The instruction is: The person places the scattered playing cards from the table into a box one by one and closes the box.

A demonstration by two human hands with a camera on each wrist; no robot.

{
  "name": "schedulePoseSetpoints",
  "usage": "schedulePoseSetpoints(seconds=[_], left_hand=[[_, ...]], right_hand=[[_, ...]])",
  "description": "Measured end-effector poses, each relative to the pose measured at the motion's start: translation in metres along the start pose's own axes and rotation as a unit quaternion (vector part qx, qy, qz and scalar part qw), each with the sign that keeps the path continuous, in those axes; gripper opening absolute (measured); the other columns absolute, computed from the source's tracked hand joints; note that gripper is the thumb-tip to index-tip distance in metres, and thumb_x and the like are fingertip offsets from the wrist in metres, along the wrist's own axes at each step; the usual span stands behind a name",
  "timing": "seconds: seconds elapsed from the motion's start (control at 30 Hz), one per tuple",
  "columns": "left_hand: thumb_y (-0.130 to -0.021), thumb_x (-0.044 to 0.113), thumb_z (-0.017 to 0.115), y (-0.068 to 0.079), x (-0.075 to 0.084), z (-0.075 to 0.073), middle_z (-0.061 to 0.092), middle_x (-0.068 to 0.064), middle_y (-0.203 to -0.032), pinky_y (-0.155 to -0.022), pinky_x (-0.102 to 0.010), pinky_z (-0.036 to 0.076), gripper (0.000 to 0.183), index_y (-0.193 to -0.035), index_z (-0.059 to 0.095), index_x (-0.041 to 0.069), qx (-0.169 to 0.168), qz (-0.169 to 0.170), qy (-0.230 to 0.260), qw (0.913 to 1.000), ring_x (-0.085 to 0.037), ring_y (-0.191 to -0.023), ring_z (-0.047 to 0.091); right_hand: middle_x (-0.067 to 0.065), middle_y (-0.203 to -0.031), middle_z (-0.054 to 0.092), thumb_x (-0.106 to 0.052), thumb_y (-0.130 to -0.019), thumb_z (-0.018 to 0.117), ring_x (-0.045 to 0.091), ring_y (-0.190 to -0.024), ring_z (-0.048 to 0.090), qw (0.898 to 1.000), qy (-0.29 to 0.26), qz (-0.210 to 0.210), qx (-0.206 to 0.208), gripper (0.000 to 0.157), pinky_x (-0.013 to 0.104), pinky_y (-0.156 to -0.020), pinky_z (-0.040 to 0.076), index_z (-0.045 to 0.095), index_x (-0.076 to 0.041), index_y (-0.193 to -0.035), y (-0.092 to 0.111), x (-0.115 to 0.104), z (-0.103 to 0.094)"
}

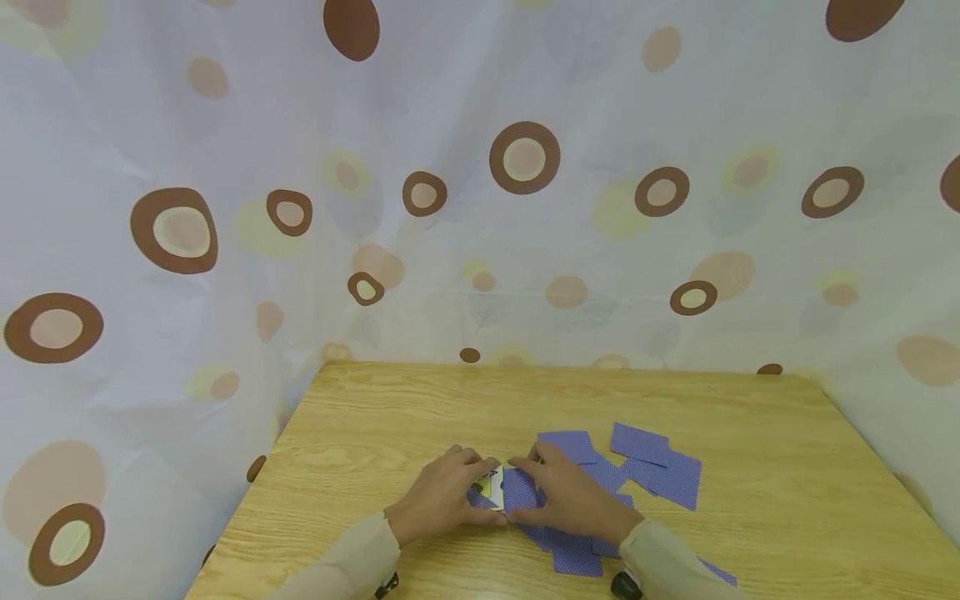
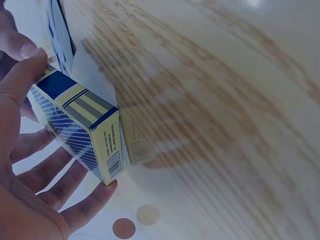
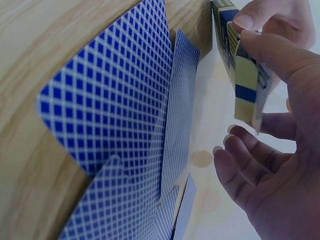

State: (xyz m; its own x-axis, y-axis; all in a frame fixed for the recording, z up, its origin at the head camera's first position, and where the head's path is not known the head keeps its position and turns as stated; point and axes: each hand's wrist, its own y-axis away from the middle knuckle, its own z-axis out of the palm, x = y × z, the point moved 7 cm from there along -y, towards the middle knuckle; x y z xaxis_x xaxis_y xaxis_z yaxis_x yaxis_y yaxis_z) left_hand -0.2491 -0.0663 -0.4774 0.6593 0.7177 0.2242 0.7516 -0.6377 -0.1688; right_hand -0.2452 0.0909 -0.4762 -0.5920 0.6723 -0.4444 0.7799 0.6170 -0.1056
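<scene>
My left hand [image 1: 442, 493] holds a small card box [image 2: 102, 120], thumb on its upper edge and fingers along its lower side. The box is cream with dark blue bands, a blue checked face and a barcode at one end. My right hand [image 1: 576, 497] meets it at the other end, thumb and index finger pinching the cream, blue-banded end flap [image 3: 246, 92]; its remaining fingers hang free beside it. Below and around the right hand lie blue-backed playing cards [image 3: 110, 90], spread face down and overlapping. The inside of the box is hidden.
More face-down playing cards [image 1: 678, 479] are scattered to the right on the wooden table [image 1: 375, 417]. One card [image 1: 717, 572] shows partly by the right sleeve. A spotted white sheet [image 1: 465, 250] hangs behind the table and along its sides.
</scene>
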Motion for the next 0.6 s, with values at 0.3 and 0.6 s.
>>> schedulePoseSetpoints(seconds=[0.3,0.6], left_hand=[[-0.08,0.067,0.076,0.001,0.0,-0.001,0.067,-0.001,-0.117,-0.076,-0.022,0.052,0.079,-0.136,0.067,0.012,0.015,0.009,0.004,0.9998,-0.014,-0.1,0.059],[-0.08,0.065,0.078,0.001,0.002,-0.001,0.068,-0.002,-0.117,-0.076,-0.022,0.052,0.078,-0.136,0.067,0.011,0.017,0.009,-0.004,0.9998,-0.015,-0.1,0.06]], right_hand=[[0.003,-0.118,0.056,-0.043,-0.092,0.078,0.022,-0.106,0.059,0.998,-0.057,0.008,0.008,0.061,0.038,-0.083,0.054,0.061,-0.006,-0.138,0.01,0.011,-0.006],[0.001,-0.121,0.056,-0.038,-0.094,0.076,0.021,-0.108,0.059,0.999,-0.033,-0.007,0.023,0.055,0.038,-0.082,0.054,0.06,-0.013,-0.14,0.012,0.011,-0.003]])
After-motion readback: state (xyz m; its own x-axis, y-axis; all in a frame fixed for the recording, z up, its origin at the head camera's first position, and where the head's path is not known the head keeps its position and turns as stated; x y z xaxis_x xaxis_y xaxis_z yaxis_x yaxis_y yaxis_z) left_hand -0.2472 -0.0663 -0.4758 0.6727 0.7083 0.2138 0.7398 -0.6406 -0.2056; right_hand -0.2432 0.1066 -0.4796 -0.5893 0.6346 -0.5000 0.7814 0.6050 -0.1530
